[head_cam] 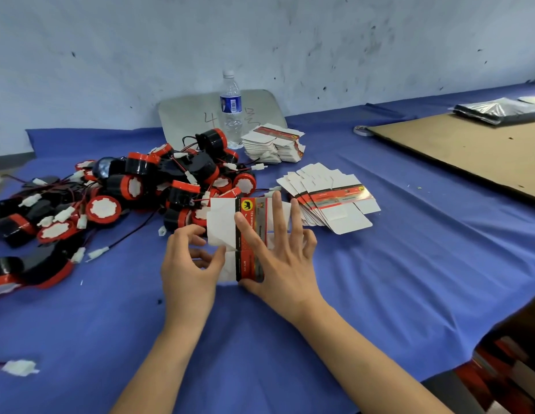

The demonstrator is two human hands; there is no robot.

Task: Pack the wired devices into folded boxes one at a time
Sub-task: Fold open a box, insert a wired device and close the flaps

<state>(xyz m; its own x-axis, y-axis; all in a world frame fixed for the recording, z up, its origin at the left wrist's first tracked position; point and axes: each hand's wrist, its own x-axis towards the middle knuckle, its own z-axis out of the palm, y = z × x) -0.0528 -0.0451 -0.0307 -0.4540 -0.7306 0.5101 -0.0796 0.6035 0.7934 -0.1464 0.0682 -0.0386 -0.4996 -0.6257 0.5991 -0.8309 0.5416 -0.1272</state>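
Observation:
A flat, unfolded red, black and white carton [248,234] stands between my hands above the blue cloth. My left hand [190,264] pinches its white flap at the lower left. My right hand [285,258] holds the printed panel, thumb at the bottom edge, fingers spread behind it. A heap of black and red round wired devices [135,189] with white connectors lies to the left and behind. A fanned stack of flat cartons [329,198] lies just right of my right hand. A second carton stack [273,143] sits farther back.
A water bottle [232,109] stands before a grey panel [185,115] leaning on the wall. A cardboard sheet [469,150] with silver bags [499,110] lies at the right. A loose white connector [20,367] sits near left. The table edge [499,330] drops away at the lower right.

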